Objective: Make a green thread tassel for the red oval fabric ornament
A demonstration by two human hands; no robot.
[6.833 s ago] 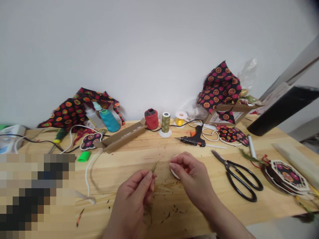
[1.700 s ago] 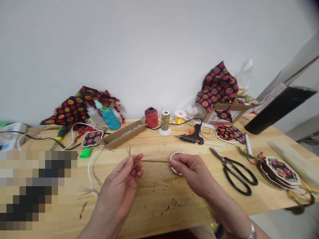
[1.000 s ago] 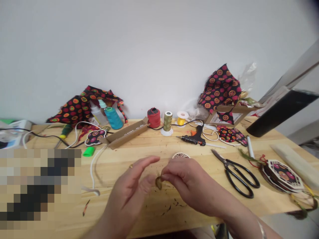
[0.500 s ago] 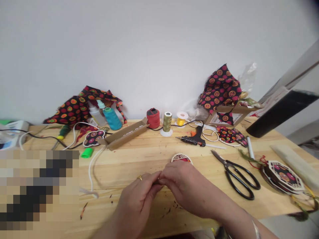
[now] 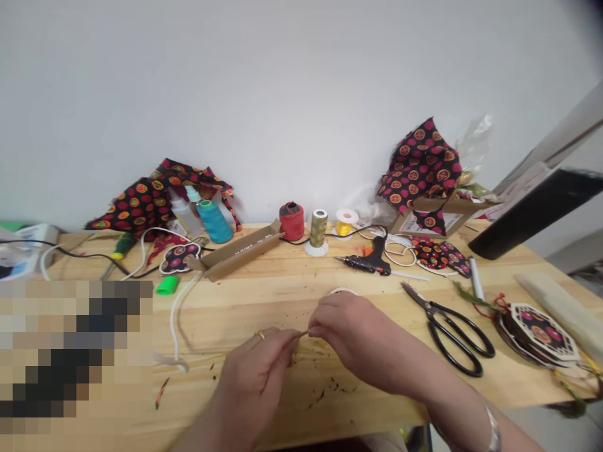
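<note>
A short stretch of thin olive-brown cord (image 5: pixel 303 334) shows between my two hands, low over the wooden table. My left hand (image 5: pixel 259 373), with a ring on one finger, pinches one end of it. The fingertips of my right hand (image 5: pixel 346 329) are closed on the other end; the rest of the cord is hidden by my fingers. Just beyond my right hand, only the pale rim of a round wooden ornament (image 5: pixel 345 291) peeks out. Black-handled scissors (image 5: pixel 453 333) lie to the right of that hand, blades pointing away from me.
A glue gun (image 5: pixel 372 258) lies behind the scissors. Thread spools, red (image 5: pixel 292 223), olive (image 5: pixel 319 230) and yellow (image 5: pixel 347 224), stand near the wall. A narrow cardboard box (image 5: pixel 242 251) and a green cap (image 5: pixel 167 285) are at left. Stacked octagonal ornaments (image 5: pixel 541 336) sit at right.
My hands have drawn slightly apart, so cord now shows between them. My right hand covers more of the round ornament than before.
</note>
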